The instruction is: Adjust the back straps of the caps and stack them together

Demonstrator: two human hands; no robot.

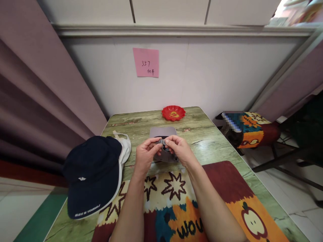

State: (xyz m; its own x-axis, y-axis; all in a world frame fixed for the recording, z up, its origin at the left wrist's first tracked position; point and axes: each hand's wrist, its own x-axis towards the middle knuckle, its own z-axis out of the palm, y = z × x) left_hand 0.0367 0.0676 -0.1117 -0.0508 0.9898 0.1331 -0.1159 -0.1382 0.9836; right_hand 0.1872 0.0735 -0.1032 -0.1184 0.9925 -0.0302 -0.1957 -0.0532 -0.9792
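Note:
A grey cap point(165, 156) rests on the table in front of me, its flat brim point(163, 131) pointing toward the wall. Both hands meet over its near side. Between my fingertips is the small grey buckle point(162, 142) of the cap's strap. My left hand point(145, 154) pinches the strap at the buckle's left side with thumb and fingers. From the right, my right hand point(181, 149) pinches the strap close to the buckle. Fingers cover part of it, so I cannot tell whether the buckle is fastened.
A navy cap point(93, 171) lies at the table's left edge, over a white cap point(126, 148). At the back stands a red scalloped plate point(173, 113). A patterned mat point(174, 191) lies under my forearms. A pink note point(146, 63) is stuck on the wall.

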